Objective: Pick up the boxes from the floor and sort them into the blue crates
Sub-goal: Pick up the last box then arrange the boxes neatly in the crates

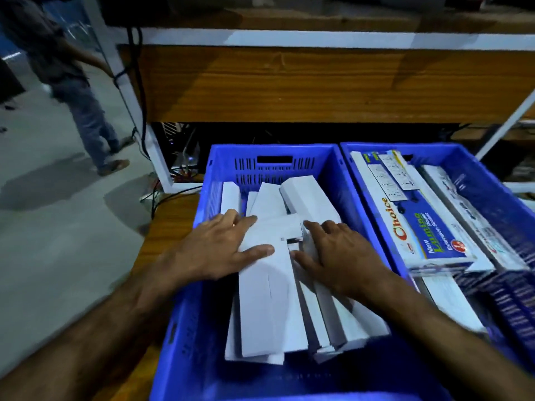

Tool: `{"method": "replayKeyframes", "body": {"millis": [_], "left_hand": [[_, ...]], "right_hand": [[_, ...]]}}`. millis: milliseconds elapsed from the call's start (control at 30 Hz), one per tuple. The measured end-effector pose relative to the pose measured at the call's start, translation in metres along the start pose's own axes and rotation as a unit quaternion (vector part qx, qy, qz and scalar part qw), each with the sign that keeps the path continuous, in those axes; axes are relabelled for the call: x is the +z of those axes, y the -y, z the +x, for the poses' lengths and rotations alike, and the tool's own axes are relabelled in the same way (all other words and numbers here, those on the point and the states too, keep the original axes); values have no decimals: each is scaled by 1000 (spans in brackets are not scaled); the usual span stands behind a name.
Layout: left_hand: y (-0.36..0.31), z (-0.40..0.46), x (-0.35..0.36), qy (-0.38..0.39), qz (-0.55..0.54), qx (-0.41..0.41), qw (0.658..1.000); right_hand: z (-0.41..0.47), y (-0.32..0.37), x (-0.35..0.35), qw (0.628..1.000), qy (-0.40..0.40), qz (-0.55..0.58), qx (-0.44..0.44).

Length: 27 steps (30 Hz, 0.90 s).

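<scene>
Two blue crates stand side by side. The left crate [272, 157] holds several plain white long boxes [269, 299], some lying flat and some on edge. My left hand [220, 247] rests with fingers spread on the top white box, thumb over its upper face. My right hand [338, 256] lies with straight fingers on the white boxes just to the right of it. The right crate [469, 157] holds printed blue-and-white boxes [425, 227] marked "Choice".
A wooden table with a white frame [289, 82] stands right behind the crates. Black cables [139, 82] hang down its left leg. A person [78, 91] stands on the grey floor at the far left. The crates sit on a wooden surface [170, 224].
</scene>
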<state>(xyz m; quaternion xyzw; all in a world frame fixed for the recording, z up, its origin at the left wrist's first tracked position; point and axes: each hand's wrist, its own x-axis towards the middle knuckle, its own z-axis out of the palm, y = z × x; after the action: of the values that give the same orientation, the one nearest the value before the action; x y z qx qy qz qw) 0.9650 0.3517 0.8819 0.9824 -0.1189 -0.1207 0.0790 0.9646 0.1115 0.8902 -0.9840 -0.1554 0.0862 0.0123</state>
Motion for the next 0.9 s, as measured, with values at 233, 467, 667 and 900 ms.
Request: {"method": "replayKeyframes", "body": {"millis": [233,467,667,900], "left_hand": [[-4,-14,0,54,6,30,998],[0,-7,-10,113,-43,14,993],[-6,68,-2,30,-132,-66,989],[6,117,24,133,-173,-149,965]], "right_hand": [[-32,8,6,999,18,-35,1],[-14,0,-39,999,35,28,15],[75,-19,-29,999,-37,25,31],[127,-24,19,993,45,26,105]]}}
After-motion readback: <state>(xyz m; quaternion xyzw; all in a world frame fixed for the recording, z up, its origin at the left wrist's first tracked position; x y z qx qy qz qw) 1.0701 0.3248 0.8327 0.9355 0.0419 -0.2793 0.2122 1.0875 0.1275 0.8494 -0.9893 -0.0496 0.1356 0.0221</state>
